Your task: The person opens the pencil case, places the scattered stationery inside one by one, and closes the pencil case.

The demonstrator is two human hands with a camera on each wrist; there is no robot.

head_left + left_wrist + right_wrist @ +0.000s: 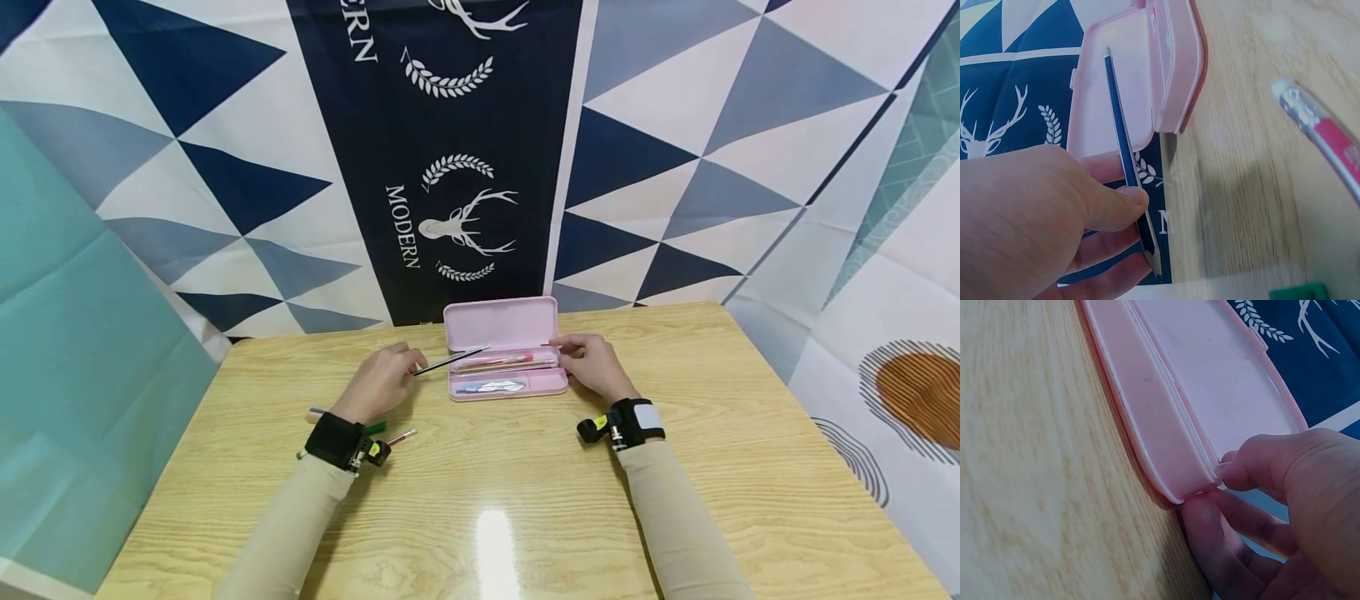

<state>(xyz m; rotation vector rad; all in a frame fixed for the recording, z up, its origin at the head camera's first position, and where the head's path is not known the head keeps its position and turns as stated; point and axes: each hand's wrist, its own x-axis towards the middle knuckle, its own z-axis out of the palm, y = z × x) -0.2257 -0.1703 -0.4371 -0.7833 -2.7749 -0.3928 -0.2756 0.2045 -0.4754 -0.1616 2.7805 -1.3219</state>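
Note:
My left hand pinches a dark blue striped pencil between thumb and fingers, its silvery end reaching over the open pink pencil case. In the left wrist view, the pencil's sharpened point lies by the lower fingers. At the case's right end, my right hand grips the corner; the right wrist view shows the thumb at the upper edge and a finger lower down. Inside the case, slim pencils lie in the upper section and a pale blue-and-white item in the front compartment.
On the wooden table, a green item and a pencil with a white eraser lie beside my left wrist, which partly hides others. A patterned cloth hangs right behind the case.

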